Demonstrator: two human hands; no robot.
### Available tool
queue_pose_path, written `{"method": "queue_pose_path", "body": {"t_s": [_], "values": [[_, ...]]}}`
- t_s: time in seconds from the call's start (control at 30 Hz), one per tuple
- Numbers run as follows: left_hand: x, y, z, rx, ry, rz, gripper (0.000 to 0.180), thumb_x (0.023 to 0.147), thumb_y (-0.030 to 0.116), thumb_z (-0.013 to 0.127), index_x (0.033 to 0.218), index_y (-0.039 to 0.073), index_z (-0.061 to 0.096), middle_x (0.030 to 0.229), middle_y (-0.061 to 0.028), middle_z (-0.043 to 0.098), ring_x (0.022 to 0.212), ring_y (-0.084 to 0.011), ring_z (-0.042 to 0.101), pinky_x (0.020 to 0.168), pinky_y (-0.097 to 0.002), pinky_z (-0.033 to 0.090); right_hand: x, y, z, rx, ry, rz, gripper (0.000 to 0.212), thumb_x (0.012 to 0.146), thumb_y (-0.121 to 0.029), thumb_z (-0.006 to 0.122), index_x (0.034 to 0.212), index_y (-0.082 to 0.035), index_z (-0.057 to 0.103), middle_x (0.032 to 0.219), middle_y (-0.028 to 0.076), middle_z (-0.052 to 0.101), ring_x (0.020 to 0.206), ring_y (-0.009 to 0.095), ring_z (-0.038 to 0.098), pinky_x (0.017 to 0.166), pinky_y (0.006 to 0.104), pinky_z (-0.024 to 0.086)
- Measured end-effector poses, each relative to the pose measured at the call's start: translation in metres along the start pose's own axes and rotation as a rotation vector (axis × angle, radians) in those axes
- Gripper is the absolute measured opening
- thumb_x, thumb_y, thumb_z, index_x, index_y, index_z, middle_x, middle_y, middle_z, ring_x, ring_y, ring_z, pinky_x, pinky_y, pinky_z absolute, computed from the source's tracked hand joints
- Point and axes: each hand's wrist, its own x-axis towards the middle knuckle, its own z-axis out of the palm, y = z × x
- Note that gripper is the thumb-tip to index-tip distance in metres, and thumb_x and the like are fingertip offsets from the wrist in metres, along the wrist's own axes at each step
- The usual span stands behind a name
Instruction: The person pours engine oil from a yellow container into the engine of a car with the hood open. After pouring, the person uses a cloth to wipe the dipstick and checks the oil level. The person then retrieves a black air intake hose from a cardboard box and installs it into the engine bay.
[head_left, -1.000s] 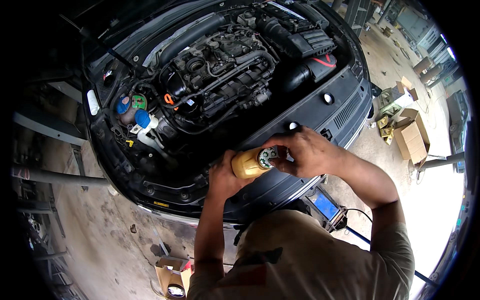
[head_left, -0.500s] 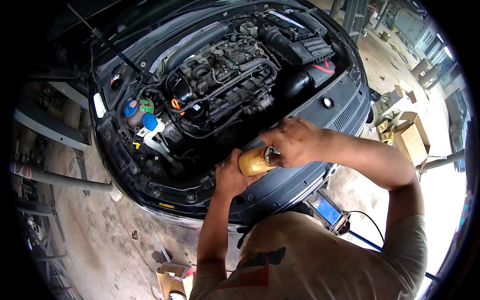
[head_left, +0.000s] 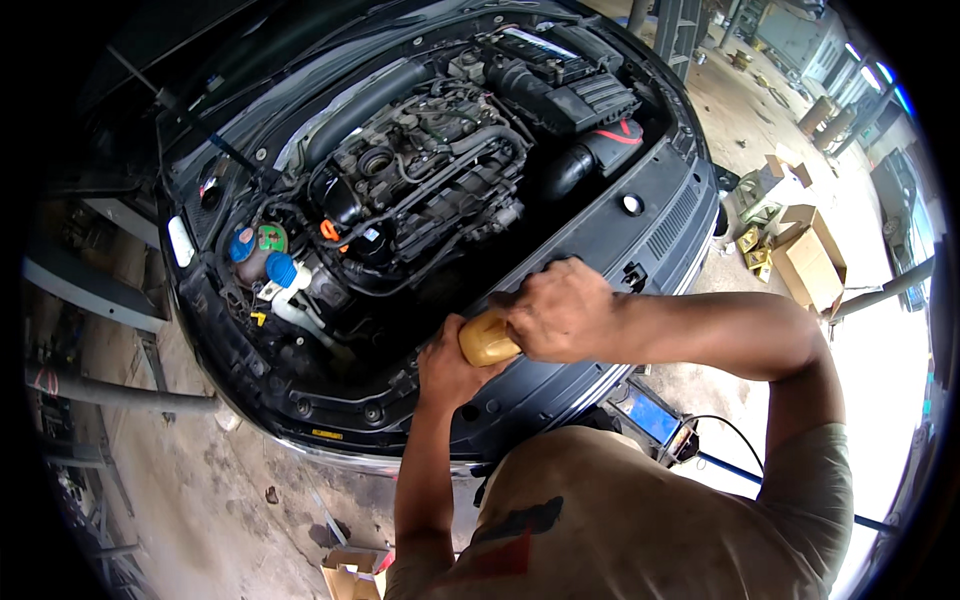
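A gold plastic bottle (head_left: 487, 342) is held tilted over the front panel (head_left: 665, 205) of a car's open engine bay. My left hand (head_left: 447, 372) is closed round the bottle's left end. My right hand (head_left: 562, 312) is closed over its other end, knuckles up, hiding the neck and any cap there. Beyond both hands lies the engine (head_left: 430, 165), with a round opening (head_left: 376, 161) on its top and an orange loop (head_left: 331, 232) at its near left corner.
Blue-capped reservoirs (head_left: 282, 268) sit at the bay's left. A prop rod (head_left: 215, 140) stands at the far left. Cardboard boxes (head_left: 808, 262) are on the floor to the right, another box (head_left: 352, 578) near my left side. A blue-topped piece of equipment (head_left: 650, 412) stands close by.
My right hand has turned and come further over the bottle's end, covering the pale neck area seen before. The left hand keeps its hold. The whole view has shifted slightly.
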Motion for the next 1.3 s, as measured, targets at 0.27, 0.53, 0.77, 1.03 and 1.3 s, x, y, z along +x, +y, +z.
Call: {"method": "queue_pose_path", "body": {"t_s": [0.27, 0.53, 0.77, 1.03, 1.3], "values": [[0.001, 0.003, -0.001, -0.069, -0.02, 0.0, 0.063, 0.054, 0.037, 0.088, 0.095, 0.007, 0.05, 0.083, -0.0136, 0.066, 0.079, -0.0361, 0.065, 0.068, -0.0443, 0.051, 0.005, -0.007, -0.036, -0.217, -0.22, -0.053, 0.029, 0.078, -0.02, 0.055, 0.098, 0.0, 0.062, 0.071, 0.013, 0.066, 0.065, 0.03, 0.066, 0.05, 0.0422, 0.051], [0.0, -0.003, 0.006, -0.101, 0.016, 0.034, 0.061, 0.054, 0.037, 0.088, 0.092, 0.007, 0.051, 0.082, -0.0147, 0.066, 0.076, -0.0367, 0.064, 0.066, -0.0439, 0.051, 0.062, -0.021, -0.052, -0.174, -0.865, 0.113, 0.02, 0.071, -0.018, 0.07, 0.087, -0.007, 0.071, 0.091, 0.008, 0.07, 0.089, 0.026, 0.067, 0.072, 0.0377, 0.057], [-0.001, -0.011, 0.011, -0.148, 0.022, 0.028, 0.06, 0.055, 0.036, 0.088, 0.092, 0.007, 0.051, 0.082, -0.0131, 0.066, 0.076, -0.034, 0.065, 0.067, -0.0427, 0.052, 0.007, 0.021, -0.005, 0.186, -0.238, 0.051, 0.018, 0.078, -0.017, 0.063, 0.081, 0.0, 0.066, 0.077, 0.014, 0.066, 0.078, 0.033, 0.065, 0.07, 0.038, 0.054], [-0.002, -0.004, 0.004, -0.025, 0.03, 0.019, 0.061, 0.054, 0.039, 0.088, 0.092, 0.008, 0.052, 0.081, -0.0116, 0.067, 0.075, -0.0331, 0.066, 0.065, -0.0421, 0.053, -0.039, 0.016, 0.03, 0.919, 0.176, 0.278, 0.018, 0.083, -0.007, 0.057, 0.068, 0.001, 0.053, 0.055, 0.011, 0.046, 0.048, 0.017, 0.041, 0.049, 0.033, 0.039], [0.002, 0.0, 0.002, 0.029, 0.016, 0.031, 0.062, 0.055, 0.041, 0.088, 0.092, 0.008, 0.051, 0.081, -0.0122, 0.067, 0.076, -0.0346, 0.066, 0.065, -0.0429, 0.052, -0.014, 0.03, -0.01, 0.386, -0.169, 0.122, 0.023, 0.082, -0.02, 0.063, 0.074, 0.001, 0.062, 0.064, 0.018, 0.058, 0.068, 0.035, 0.061, 0.063, 0.0413, 0.047]]}}
